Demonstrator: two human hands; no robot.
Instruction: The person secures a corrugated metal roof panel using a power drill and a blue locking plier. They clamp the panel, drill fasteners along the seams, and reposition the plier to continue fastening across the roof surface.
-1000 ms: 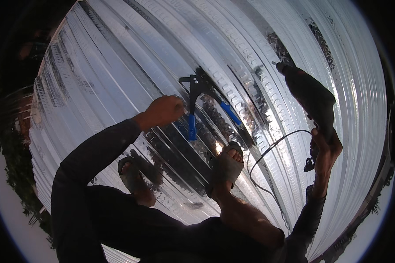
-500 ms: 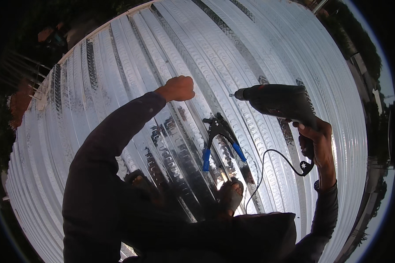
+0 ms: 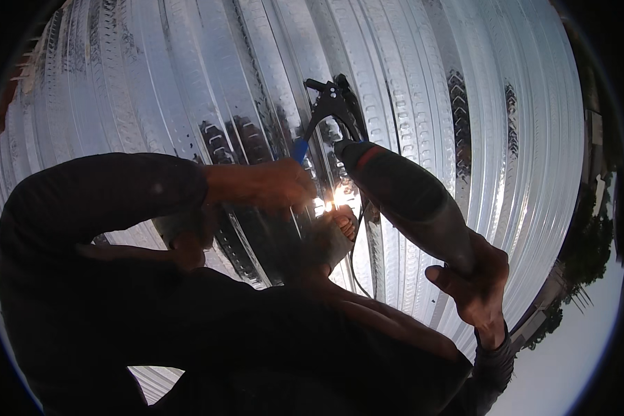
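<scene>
My right hand grips a dark power drill by its handle, and the drill points up and left. Its front end lies over the lower part of a hand riveter, a black tool with blue handles, on the metal roofing. One blue handle shows; the drill hides most of the other. My left hand is closed, close to the visible blue handle and left of the drill's front end. Whatever it may hold is hidden in shadow.
Shiny ribbed metal roofing spreads all around, with bright sun glare near my foot. The drill's black cord runs beside that foot. Trees stand beyond the roof's right edge.
My left hand has come down toward my foot, still closed. The drill has swung down and left, now overlapping the riveter. The view has tilted closer to my body.
</scene>
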